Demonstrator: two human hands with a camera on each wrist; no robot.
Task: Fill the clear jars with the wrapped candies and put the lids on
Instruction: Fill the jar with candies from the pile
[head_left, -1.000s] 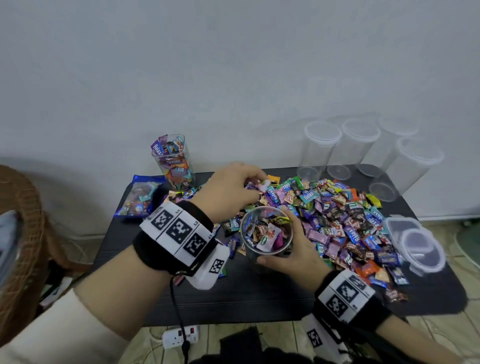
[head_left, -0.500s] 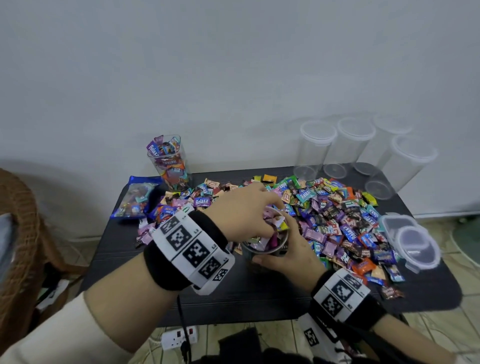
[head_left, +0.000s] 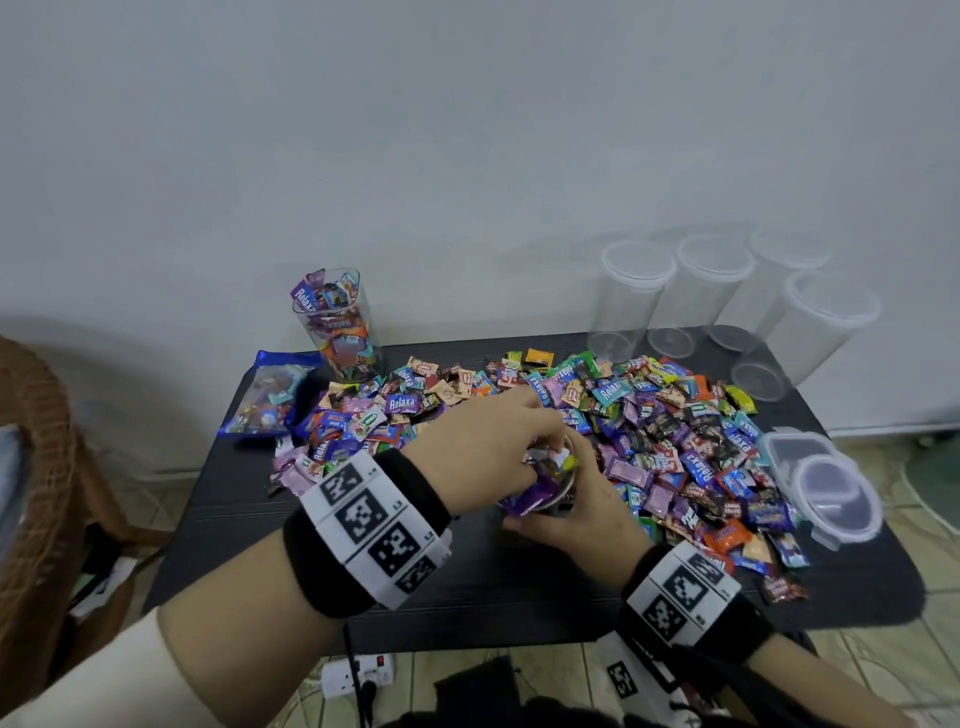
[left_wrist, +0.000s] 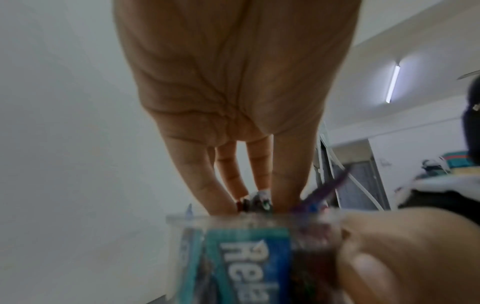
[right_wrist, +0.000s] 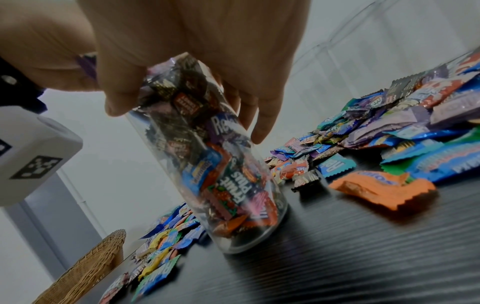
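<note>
Lower now, left hand tops jar on black table.

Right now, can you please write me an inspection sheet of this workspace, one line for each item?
Surface: black table, front strip bare.
Job's things: candies heaped across the table; jar upright and nearly full; second full jar at back left, no lid on it; four empty jars at back right; lids at right edge.
Clutter: blue candy bag at left.
Hands: left hand pinches candies over the jar mouth; right hand grips the jar.
Cables: power strip on the floor under the table, one plug in.
Surroundings: white wall; wicker chair at left; tiled floor.
</note>
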